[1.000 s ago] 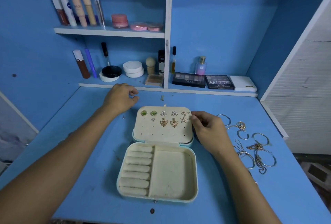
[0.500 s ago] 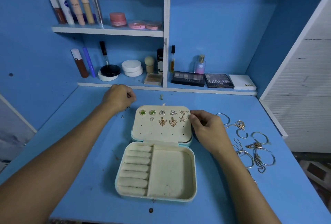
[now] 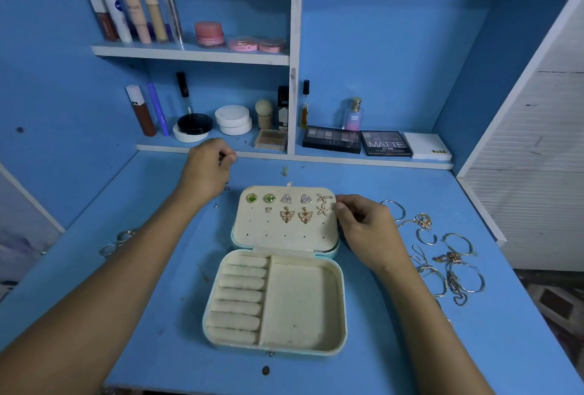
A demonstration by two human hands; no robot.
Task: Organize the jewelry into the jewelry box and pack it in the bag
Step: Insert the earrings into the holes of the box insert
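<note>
Jewelry box (image 3: 275, 271) lies open at the middle of a blue bench (image 3: 379, 347), long axis running away from the viewer, lid panel far, tray near. Earrings (image 3: 287, 207) sit pinned in rows on the lid panel. Right hand (image 3: 363, 230) pinches at the lid's far right corner, beside a starfish stud (image 3: 324, 209). Left hand (image 3: 207, 170) hovers curled beyond the box's left corner, apparently pinching something tiny; exactly what, I cannot tell. Bracelets (image 3: 448, 255) and chains lie loose to the right. Studs look light, tiny and easily dropped; best taken by the edges with fingertips. The box seems rigid; grip its sides.
</note>
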